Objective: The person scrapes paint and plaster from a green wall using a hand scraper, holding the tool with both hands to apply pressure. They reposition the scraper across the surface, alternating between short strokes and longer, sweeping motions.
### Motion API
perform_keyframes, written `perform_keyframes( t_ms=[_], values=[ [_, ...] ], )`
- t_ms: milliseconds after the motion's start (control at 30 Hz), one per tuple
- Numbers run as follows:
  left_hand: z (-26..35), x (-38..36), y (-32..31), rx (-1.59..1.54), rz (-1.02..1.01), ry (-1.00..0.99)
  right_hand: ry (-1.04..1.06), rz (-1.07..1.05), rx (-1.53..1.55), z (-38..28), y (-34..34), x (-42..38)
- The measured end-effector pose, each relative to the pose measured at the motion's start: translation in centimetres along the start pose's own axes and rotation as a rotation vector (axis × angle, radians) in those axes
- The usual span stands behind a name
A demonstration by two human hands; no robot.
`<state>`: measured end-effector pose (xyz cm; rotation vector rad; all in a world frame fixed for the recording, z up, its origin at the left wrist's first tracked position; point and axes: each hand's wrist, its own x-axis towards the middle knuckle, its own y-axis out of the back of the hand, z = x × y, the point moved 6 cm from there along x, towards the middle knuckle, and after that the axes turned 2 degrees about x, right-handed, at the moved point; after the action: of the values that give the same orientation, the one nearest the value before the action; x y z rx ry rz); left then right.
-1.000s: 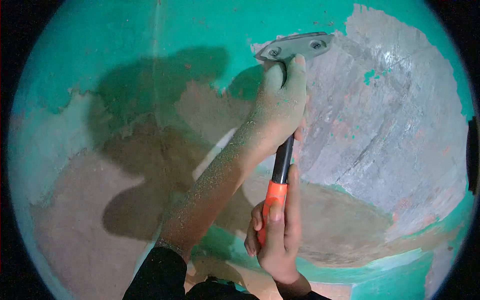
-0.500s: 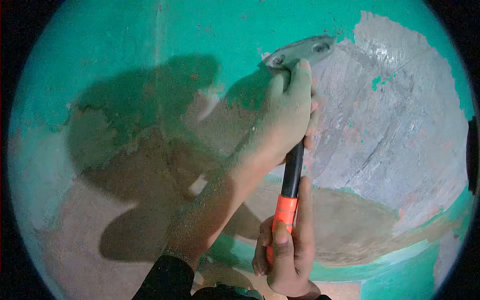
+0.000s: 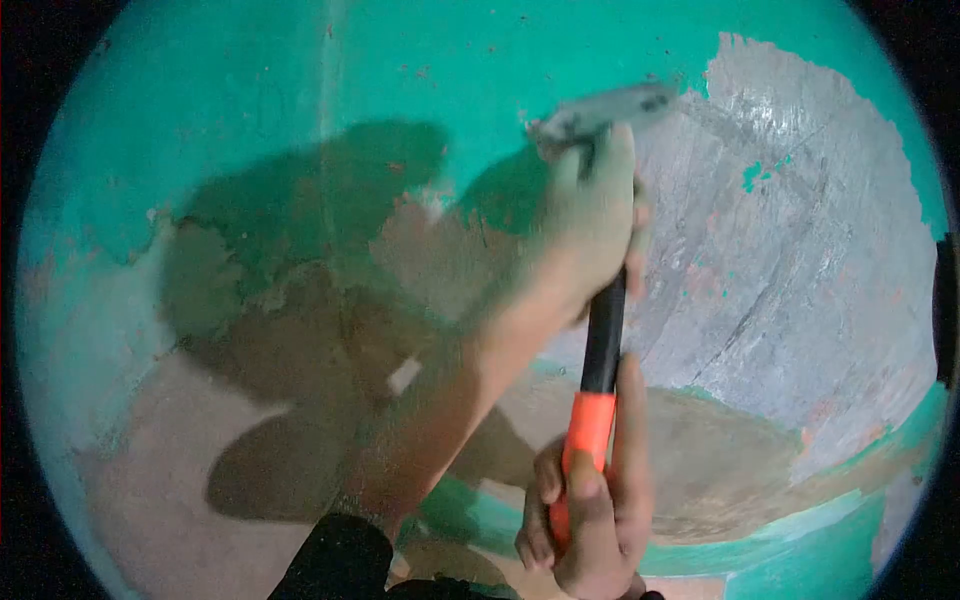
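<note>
A paint scraper with a black and orange handle slants up the painted wall. Its wide grey blade, blurred by motion, lies over the line between green paint and a bare grey patch. My left hand wraps the top of the handle just below the blade, its thumb pointing up toward the metal. Lower down, the fingers of my right hand close around the orange grip, with the index finger stretched along the handle.
Brownish bare plaster spreads below the grey patch, with a curved green band under it. Shadows of my arms and the tool darken the wall at left. A black sleeve covers my left forearm near the elbow.
Both hands and the scraper have shifted slightly right. The handle's lower end has swung right too, and the blade is more blurred. The wall sits a little lower in view.
</note>
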<state>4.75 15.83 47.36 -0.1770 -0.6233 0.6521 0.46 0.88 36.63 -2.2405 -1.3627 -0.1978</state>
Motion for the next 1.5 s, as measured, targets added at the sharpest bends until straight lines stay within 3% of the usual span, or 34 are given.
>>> perform_keyframes(
  t_ms=[400, 433, 533, 567, 667, 767, 867, 1000, 1067, 1200, 1300, 1500],
  values=[
    [-0.7, -0.1, -0.9, 0.01, 0.005, 0.018, 0.061, -0.148, -0.037, -0.4, 1.9, 0.3],
    [-1.3, -1.2, -1.0, 0.104, 0.098, 0.036, 0.015, -0.168, -0.038, 0.1, 3.0, -0.3],
    [-1.2, -0.3, -1.1, 0.0, 0.157, 0.075, 0.016, -0.275, -0.028, -1.7, 3.0, 0.0],
    [-0.3, 1.5, -0.5, 0.041, 0.102, -0.045, 0.071, -0.265, -0.054, -2.4, 2.4, 1.1],
    [0.2, 2.1, -0.7, 0.022, 0.036, -0.073, 0.177, -0.305, -0.038, -1.8, 2.7, 1.8],
    [-1.4, -0.9, -2.0, 0.099, 0.155, 0.029, 0.146, -0.3, -0.051, -1.4, 4.4, 0.6],
    [0.3, 2.1, -1.4, 0.032, 0.068, -0.106, 0.116, -0.301, 0.0, -2.6, 3.5, 1.5],
    [-0.5, 0.7, -1.7, 0.076, 0.111, -0.004, 0.149, -0.292, -0.053, -1.5, 4.3, 0.5],
    [-1.7, -1.2, -2.5, 0.114, 0.176, 0.082, 0.07, -0.271, -0.004, -1.8, 4.6, -0.4],
    [1.8, 1.4, -2.8, 0.073, 0.066, -0.093, 0.084, -0.233, 0.006, -3.8, 2.6, 1.2],
    [-1.4, -1.0, -2.9, 0.122, 0.054, 0.07, 0.047, -0.164, -0.04, -1.7, 3.2, -1.1],
    [1.1, 0.5, -3.2, 0.098, 0.005, 0.014, 0.096, -0.171, 0.012, -2.9, 1.7, 0.2]
  ],
)
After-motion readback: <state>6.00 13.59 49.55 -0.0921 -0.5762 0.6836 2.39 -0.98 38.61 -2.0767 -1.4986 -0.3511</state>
